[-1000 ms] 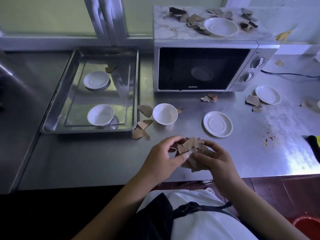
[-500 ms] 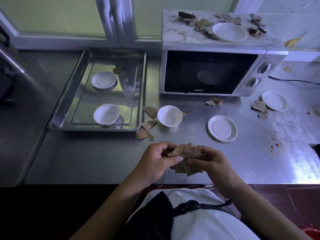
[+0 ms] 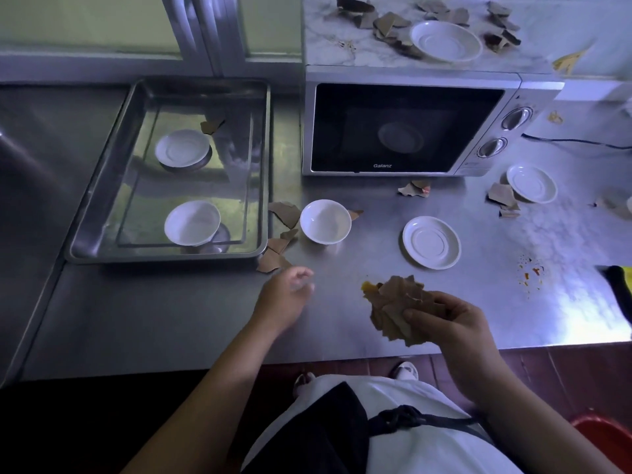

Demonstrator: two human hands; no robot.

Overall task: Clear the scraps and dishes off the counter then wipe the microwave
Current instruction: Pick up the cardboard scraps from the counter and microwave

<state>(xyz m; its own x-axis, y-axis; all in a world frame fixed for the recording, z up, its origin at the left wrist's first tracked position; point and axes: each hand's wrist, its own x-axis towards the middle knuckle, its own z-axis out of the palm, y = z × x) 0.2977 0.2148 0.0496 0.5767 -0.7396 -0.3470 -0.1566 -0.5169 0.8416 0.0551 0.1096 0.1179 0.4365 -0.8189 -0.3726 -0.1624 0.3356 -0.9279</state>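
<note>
Your left hand [image 3: 286, 295] has let go of the bundle and now reaches, fingers loosely curled and empty, toward the scraps [image 3: 273, 260] beside the tray [image 3: 164, 256], while your right hand [image 3: 444, 323] grips the gathered scraps [image 3: 393, 302] alone, so collecting continues.

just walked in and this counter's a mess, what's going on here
A person is clearing torn brown scraps off a steel counter. The right hand grips a bunch of scraps near the counter's front edge; the left hand, holding nothing, hovers near loose scraps by the tray corner. The tray holds a bowl and a saucer. A second bowl and two saucers sit on the counter. The microwave top bears another saucer amid more scraps.
</note>
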